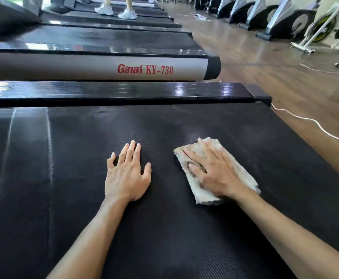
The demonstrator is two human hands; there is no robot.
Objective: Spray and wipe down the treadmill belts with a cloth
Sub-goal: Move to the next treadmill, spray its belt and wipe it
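Right hand flat, fingers spread, pressing cloth onto belt, likely for even wiping pressure. Left hand beside it, open, flat on belt, probably bracing body weight.

You are looking across a gym with a brown wooden floor that shines in daylight at the upper right of the frame. Along the top right edge, a row of exercise bikes lines a pale wall. A white cable snakes over the floor at right. At the top left, someone in white sneakers stands on a distant machine.
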